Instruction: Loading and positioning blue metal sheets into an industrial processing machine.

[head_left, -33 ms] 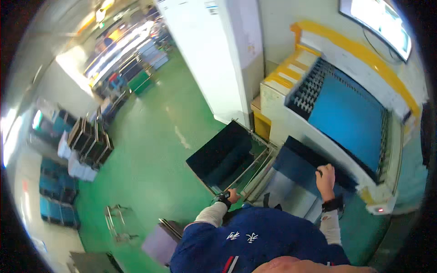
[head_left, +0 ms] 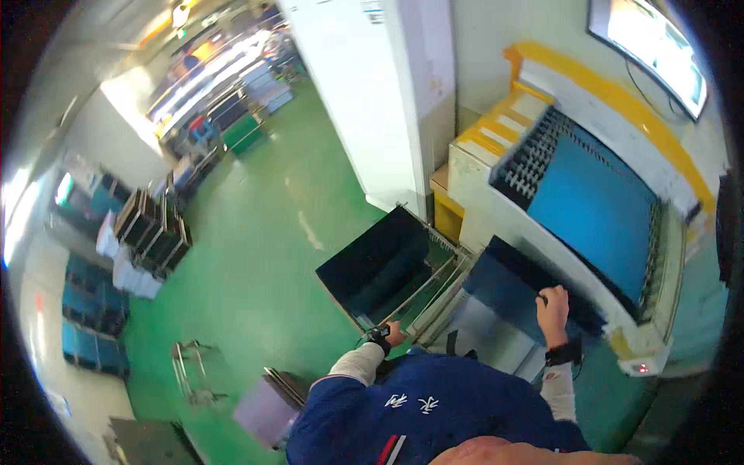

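Observation:
My right hand (head_left: 552, 314) is closed at the near edge of a thin dark blue panel (head_left: 500, 271), fingers curled over it. The panel lies slanted in front of the machine, above pale, whitish sheets (head_left: 477, 325). At the near corner of a metal rack (head_left: 422, 298), my left hand (head_left: 395, 333) is closed on the frame; its fingertips are partly hidden. Glossy black panels (head_left: 376, 267) fill the rack's left side. Both wrists wear dark bands.
To the right stands a roller machine (head_left: 527, 163) with a blue sheet (head_left: 593, 205) on its rollers, below a screen (head_left: 651, 50). A white pillar (head_left: 356, 93) rises ahead. A small metal frame (head_left: 194, 372) and stacked racks (head_left: 151, 232) stand on the left.
The view has shifted slightly, moving the machine and screen a little right and down in the picture. Both hands keep nearly the same places and grips.

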`<state>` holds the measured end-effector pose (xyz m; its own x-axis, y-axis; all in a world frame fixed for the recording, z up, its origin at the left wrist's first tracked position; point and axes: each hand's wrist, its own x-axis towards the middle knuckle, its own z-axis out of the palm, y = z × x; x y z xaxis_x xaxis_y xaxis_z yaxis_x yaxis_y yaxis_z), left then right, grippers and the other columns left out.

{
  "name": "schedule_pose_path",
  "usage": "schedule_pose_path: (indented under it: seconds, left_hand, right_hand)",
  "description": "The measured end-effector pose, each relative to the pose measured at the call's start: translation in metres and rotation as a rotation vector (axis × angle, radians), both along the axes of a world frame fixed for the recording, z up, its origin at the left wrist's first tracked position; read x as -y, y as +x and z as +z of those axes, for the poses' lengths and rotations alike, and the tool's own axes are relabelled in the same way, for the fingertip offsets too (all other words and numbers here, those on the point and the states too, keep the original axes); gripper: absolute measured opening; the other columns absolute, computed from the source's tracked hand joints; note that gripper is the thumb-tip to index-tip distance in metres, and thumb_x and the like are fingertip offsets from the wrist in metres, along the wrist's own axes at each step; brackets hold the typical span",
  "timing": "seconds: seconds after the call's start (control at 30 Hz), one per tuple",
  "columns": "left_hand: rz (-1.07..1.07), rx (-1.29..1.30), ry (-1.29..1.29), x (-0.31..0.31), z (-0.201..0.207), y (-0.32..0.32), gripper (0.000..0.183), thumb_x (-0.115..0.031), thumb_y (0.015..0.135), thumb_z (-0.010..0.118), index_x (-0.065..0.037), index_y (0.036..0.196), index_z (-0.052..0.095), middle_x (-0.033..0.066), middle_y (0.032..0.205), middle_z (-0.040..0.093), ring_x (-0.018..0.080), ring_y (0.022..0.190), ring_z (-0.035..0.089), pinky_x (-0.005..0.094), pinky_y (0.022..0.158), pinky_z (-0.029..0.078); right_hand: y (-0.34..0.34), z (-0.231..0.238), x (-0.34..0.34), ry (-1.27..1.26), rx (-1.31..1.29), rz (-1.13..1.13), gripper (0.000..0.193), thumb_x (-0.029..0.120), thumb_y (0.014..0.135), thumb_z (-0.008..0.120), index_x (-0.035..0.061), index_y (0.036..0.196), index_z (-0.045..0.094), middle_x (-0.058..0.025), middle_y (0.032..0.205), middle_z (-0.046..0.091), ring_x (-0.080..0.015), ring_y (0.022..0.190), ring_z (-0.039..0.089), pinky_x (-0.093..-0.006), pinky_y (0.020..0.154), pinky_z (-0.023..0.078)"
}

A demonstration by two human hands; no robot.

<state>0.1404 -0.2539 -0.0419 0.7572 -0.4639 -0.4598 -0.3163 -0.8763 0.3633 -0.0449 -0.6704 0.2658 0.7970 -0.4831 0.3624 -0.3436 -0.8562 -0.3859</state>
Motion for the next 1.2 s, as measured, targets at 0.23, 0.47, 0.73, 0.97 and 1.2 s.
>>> schedule_pose_path:
  seconds: [0.23, 0.47, 0.73, 0.97, 1.2]
  left_hand:
    - [-0.729, 1.359, 0.170, -0.004, -0.096, 0.001, 0.028, -0.035, 0.088, 0.056, -0.011, 0.101, 0.060, 0.0111, 0.080, 0.059, 0.0248, 0.075, 0.059, 0.0448, 0.067, 0.052]
    - [-0.327, 0.672, 0.306, 0.013, -0.173, -0.002, 0.052, -0.050, 0.086, 0.054, 0.001, 0.091, 0.045, 0.0180, 0.078, 0.049, 0.0340, 0.072, 0.053, 0.0506, 0.076, 0.045]
    - [0.079, 0.185, -0.318, 0.002, -0.104, -0.005, 0.034, -0.038, 0.080, 0.061, -0.008, 0.089, 0.051, 0.0134, 0.071, 0.053, 0.0289, 0.065, 0.054, 0.0449, 0.063, 0.045]
    - [-0.014, 0.175, -0.211, -0.006, -0.006, -0.008, 0.024, -0.032, 0.081, 0.060, -0.008, 0.084, 0.057, 0.0149, 0.070, 0.059, 0.0295, 0.065, 0.060, 0.0437, 0.060, 0.049]
    - [-0.086, 0.284, -0.114, 0.001, -0.035, -0.007, 0.024, -0.035, 0.087, 0.054, -0.012, 0.081, 0.053, 0.0101, 0.065, 0.052, 0.0275, 0.063, 0.053, 0.0435, 0.064, 0.046]
  right_hand:
    - [0.002, -0.012, -0.003, 0.084, -0.084, -0.032, 0.023, 0.008, 0.072, 0.071, 0.0041, 0.089, 0.055, -0.0173, 0.088, 0.060, -0.0393, 0.088, 0.058, -0.0463, 0.074, 0.045]
    - [0.004, -0.023, 0.017, 0.053, -0.373, -0.166, 0.028, 0.014, 0.073, 0.071, 0.0018, 0.096, 0.061, -0.0219, 0.093, 0.065, -0.0406, 0.091, 0.062, -0.0461, 0.076, 0.048]
    - [-0.003, -0.031, 0.042, 0.018, -0.643, -0.168, 0.035, 0.025, 0.070, 0.076, 0.0018, 0.094, 0.066, -0.0190, 0.098, 0.066, -0.0379, 0.092, 0.063, -0.0467, 0.076, 0.050]
    - [-0.002, -0.030, 0.046, 0.011, -0.673, -0.147, 0.040, 0.027, 0.069, 0.077, 0.0014, 0.098, 0.067, -0.0202, 0.100, 0.066, -0.0376, 0.095, 0.063, -0.0451, 0.079, 0.050]
    - [-0.002, -0.027, 0.019, -0.014, -0.575, -0.285, 0.048, 0.027, 0.067, 0.078, 0.0006, 0.106, 0.068, -0.0212, 0.102, 0.066, -0.0355, 0.099, 0.063, -0.0420, 0.084, 0.049]
